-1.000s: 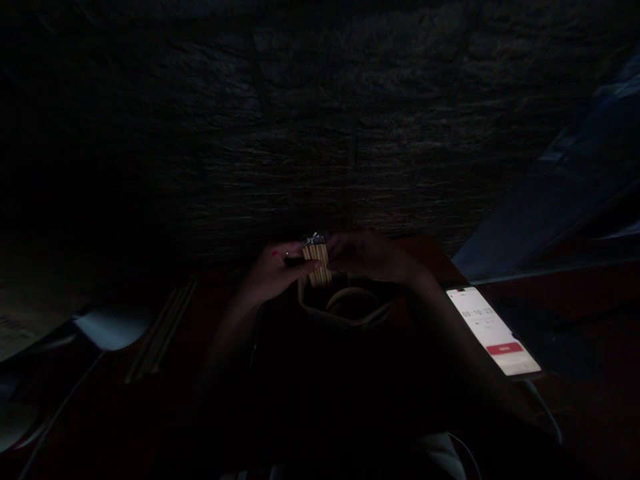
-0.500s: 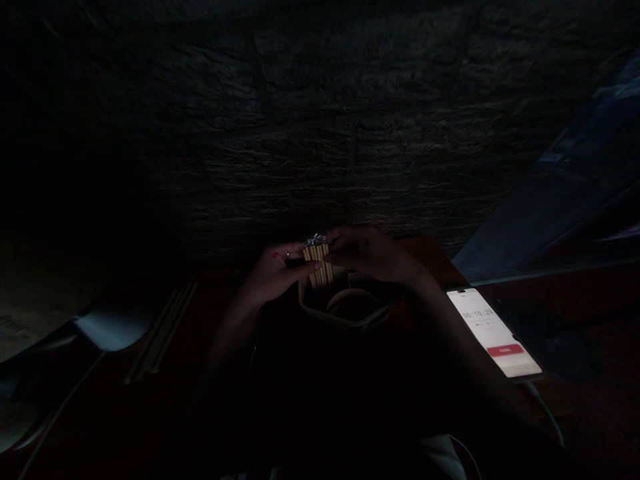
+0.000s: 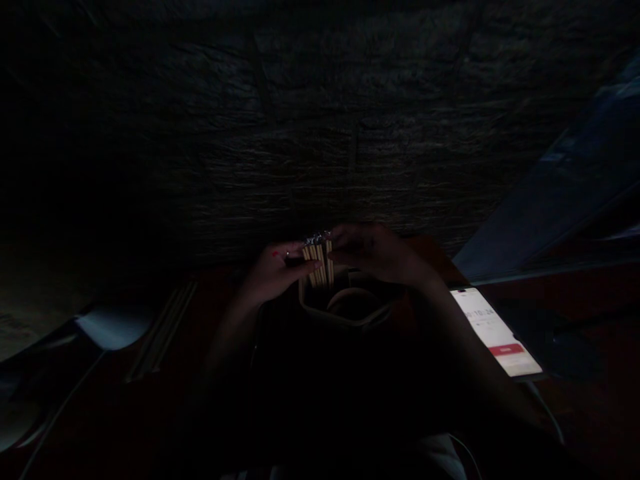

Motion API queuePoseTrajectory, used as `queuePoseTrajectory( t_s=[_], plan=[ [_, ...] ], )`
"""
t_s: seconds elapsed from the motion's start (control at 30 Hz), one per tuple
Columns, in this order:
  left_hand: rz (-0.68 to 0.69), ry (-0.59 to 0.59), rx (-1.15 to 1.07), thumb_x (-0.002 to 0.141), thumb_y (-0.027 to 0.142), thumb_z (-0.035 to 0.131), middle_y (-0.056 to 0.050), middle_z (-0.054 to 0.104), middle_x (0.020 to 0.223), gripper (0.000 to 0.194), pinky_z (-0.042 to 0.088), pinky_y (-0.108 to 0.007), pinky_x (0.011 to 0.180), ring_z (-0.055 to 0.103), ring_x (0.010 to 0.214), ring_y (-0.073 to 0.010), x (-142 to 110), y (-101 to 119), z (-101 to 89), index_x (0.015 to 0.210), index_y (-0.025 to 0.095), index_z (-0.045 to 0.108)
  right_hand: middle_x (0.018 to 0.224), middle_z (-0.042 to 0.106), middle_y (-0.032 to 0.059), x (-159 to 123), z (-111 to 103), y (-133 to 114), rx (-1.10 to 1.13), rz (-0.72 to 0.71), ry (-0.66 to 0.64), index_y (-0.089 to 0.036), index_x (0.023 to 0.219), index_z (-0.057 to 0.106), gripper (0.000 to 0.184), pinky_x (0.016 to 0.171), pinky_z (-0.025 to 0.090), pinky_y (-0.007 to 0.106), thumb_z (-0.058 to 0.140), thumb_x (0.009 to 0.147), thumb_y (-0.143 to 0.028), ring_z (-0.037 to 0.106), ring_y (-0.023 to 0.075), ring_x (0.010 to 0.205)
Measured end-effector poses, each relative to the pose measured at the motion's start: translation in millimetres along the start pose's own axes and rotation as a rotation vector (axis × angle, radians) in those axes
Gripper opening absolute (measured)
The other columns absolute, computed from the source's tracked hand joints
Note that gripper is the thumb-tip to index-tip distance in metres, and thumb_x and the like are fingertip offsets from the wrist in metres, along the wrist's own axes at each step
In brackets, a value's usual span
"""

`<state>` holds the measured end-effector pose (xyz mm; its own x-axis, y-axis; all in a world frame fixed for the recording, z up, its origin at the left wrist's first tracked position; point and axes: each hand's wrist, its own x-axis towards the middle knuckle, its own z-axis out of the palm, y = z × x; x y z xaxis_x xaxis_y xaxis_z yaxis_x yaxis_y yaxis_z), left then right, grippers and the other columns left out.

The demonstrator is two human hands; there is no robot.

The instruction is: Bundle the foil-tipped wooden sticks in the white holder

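Note:
In the dim light, a bundle of thin, pale chopsticks (image 3: 313,267) with shiny tops stands upright in a dark container (image 3: 307,308) with a lighter rim. My left hand (image 3: 273,273) is closed on the left part of the bundle, its thumb lying across the front. My right hand (image 3: 375,253) pinches the right-hand sticks between thumb and fingers, a narrow gap parting them from the others. The lower ends go down inside the container, out of sight. Beside the bundle, a round rim (image 3: 353,293) shows within the container.
A lit phone (image 3: 495,330) lies to the right with a cable attached. More long sticks (image 3: 167,327) lie on the dark table at the left, beside a pale rounded object (image 3: 115,327) and a white cable (image 3: 63,407). A rough brick-like wall (image 3: 310,147) rises behind.
A gap has opened in the bundle: the right-hand sticks are now apart from those at the left. My right hand has shifted slightly to the right; my left hand stays in place.

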<state>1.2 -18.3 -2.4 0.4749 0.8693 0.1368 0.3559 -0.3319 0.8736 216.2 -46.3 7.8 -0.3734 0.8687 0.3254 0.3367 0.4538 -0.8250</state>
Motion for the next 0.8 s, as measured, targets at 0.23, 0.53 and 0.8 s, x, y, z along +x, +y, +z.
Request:
queuePoseTrajectory(
  t_s=[0.23, 0.53, 0.8],
  plan=[
    [0.027, -0.012, -0.008, 0.079, 0.028, 0.070, -0.005, 0.076, 0.094, 0.021, 0.053, -0.026, 0.071, 0.069, 0.085, -0.0184, 1.1, 0.6, 1.0, 0.096, 0.016, 0.071, 0.095, 0.074, 0.0027, 1.2, 2.7, -0.3, -0.092, 0.021, 0.010, -0.019, 0.106, 0.065, 0.023, 0.076, 0.049, 0.027, 0.064, 0.083, -0.021, 0.069, 0.0170, 0.087],
    [0.016, -0.008, 0.002, 0.078, 0.028, 0.070, -0.005, 0.076, 0.094, 0.022, 0.054, -0.028, 0.076, 0.070, 0.089, -0.0201, 0.4, 4.4, 1.0, 0.096, 0.016, 0.072, 0.093, 0.074, 0.0028, 1.7, 5.7, 0.5, -0.146, 0.013, 0.011, -0.019, 0.101, 0.066, 0.018, 0.075, 0.049, 0.027, 0.063, 0.083, -0.021, 0.069, 0.0167, 0.085],
    [0.013, -0.014, -0.005, 0.079, 0.029, 0.070, -0.006, 0.076, 0.096, 0.022, 0.054, -0.029, 0.075, 0.070, 0.089, -0.0214, 0.0, 5.5, 1.0, 0.095, 0.014, 0.072, 0.093, 0.075, 0.0030, 2.5, 6.1, -2.3, -0.141, -0.002, 0.033, -0.019, 0.102, 0.068, 0.020, 0.076, 0.049, 0.027, 0.064, 0.082, -0.020, 0.070, 0.0176, 0.086]
  ],
)
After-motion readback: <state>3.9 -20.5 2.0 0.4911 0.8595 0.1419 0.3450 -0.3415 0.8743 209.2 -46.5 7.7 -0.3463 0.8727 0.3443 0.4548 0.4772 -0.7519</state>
